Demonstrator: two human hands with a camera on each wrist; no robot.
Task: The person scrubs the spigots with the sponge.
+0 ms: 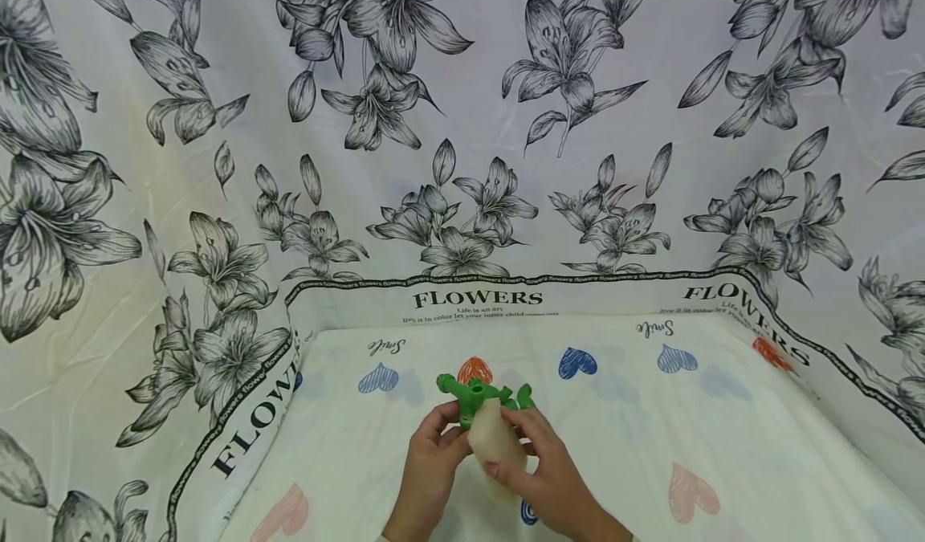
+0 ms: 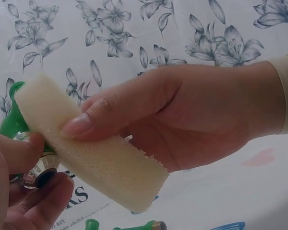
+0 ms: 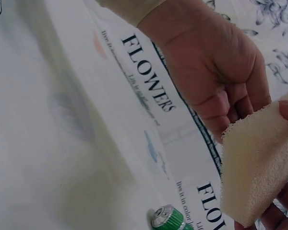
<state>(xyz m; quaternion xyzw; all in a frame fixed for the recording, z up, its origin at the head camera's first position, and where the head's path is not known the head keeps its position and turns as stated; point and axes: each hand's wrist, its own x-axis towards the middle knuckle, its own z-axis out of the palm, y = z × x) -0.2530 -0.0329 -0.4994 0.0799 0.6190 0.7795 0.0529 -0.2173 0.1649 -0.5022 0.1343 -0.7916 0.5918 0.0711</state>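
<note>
In the head view my left hand [image 1: 428,455] grips a green, knobby piece [image 1: 473,397] with several short arms. Thumb and fingers of that hand pinch its shiny silver, dark-ended part [image 2: 43,170], seen in the left wrist view. A cream sponge block [image 1: 497,439] is in my right hand [image 1: 555,474], with the thumb [image 2: 79,125] pressed on its broad face. The sponge overlaps the green piece and hides part of it. In the right wrist view the sponge [image 3: 257,163] covers my left fingertips.
Another green part [image 1: 523,396] shows just beyond my right fingers. A green, silver-ended part [image 3: 169,218] appears low in the right wrist view. White cloth printed with hearts [image 1: 576,363] covers the surface, and a flower-print curtain [image 1: 462,229] stands around it.
</note>
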